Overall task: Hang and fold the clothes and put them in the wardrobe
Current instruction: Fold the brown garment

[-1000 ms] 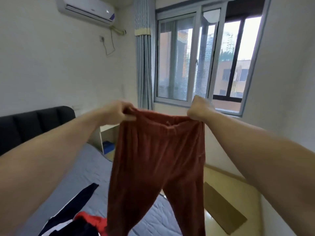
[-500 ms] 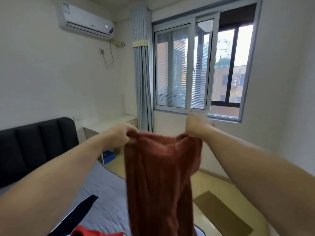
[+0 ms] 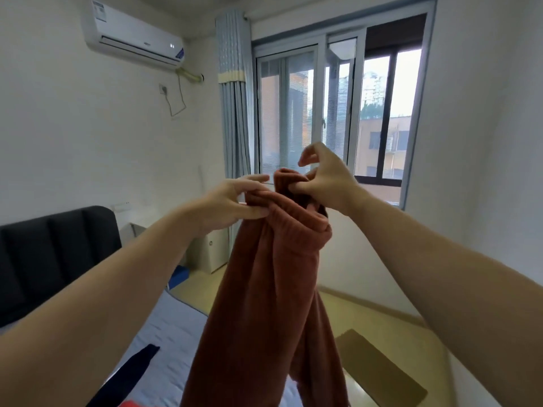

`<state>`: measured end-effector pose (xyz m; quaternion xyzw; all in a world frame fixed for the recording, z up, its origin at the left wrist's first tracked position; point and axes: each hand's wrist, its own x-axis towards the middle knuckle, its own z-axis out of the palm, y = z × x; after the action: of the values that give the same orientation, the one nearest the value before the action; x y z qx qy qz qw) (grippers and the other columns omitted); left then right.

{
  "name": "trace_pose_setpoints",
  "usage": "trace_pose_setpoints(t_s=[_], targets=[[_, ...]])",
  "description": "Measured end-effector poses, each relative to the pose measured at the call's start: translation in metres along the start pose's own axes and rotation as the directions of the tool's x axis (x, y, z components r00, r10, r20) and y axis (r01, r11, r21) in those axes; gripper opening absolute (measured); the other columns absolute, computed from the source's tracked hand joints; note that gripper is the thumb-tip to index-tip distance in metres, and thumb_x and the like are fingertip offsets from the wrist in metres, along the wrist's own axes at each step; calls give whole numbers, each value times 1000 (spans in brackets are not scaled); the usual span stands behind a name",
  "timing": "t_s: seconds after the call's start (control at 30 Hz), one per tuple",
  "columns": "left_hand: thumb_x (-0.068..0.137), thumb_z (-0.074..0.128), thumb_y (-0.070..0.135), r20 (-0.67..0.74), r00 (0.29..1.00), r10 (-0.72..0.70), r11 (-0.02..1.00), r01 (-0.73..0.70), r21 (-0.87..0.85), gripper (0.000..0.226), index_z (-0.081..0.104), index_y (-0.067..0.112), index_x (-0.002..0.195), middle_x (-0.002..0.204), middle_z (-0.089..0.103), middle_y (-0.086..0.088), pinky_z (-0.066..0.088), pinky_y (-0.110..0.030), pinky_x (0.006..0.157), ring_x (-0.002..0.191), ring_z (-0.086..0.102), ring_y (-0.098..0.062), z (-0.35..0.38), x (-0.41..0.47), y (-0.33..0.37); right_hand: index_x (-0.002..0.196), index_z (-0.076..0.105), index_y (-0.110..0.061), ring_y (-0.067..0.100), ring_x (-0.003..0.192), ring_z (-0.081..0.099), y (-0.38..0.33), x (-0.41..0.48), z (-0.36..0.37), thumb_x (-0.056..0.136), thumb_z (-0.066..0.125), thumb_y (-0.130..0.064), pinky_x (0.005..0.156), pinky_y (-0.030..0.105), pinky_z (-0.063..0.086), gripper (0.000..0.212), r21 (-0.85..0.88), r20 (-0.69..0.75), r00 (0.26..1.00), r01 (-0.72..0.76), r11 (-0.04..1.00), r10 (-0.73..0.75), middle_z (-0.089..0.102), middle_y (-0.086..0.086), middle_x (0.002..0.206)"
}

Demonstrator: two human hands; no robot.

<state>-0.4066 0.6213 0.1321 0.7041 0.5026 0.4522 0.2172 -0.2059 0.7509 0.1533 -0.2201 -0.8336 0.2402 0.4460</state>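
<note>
Trousers (image 3: pixel 273 274), rust-red: where are they?
— Mid-frame, held up in the air, bed (image 3: pixel 164 342) at lower left. Long axis vertical: waistband up, legs hanging to the bottom edge.
— Hands?
— Close together at the waistband. Left hand (image 3: pixel 232 201) pinches the bunched edge; right hand (image 3: pixel 326 183) grips it with thumb and curled fingers.

Bed (image 3: pixel 167 339): navy garment (image 3: pixel 126 377) is lying on its grey sheet, red cloth (image 3: pixel 133 403) just beside it.
Floor (image 3: pixel 396 327): cardboard sheet (image 3: pixel 379 368) is lying flat.
</note>
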Motion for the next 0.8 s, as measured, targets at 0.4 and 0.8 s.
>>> trace_pose_setpoints(t_s=[0.4,0.8], targets=[[81,79,6,-141,979,146,988,-137,74,29,79,19,106,121,65,-5,49,-49,105,116,63,-24,9,28,-10,83,62,-4,23,85,61,-3,-10,-6,79,65,16,78,44,53,21,204,277,957,-139,969,79,67,8,96],[81,83,14,-111,991,74,895,-17,447,32,70,43,85,92,64,2,55,-51,89,89,65,-26,4,70,-12,117,69,-5,34,95,75,25,13,-40,96,51,-13,89,47,59,28,-432,706,412,-395,811,576,76,14,105]])
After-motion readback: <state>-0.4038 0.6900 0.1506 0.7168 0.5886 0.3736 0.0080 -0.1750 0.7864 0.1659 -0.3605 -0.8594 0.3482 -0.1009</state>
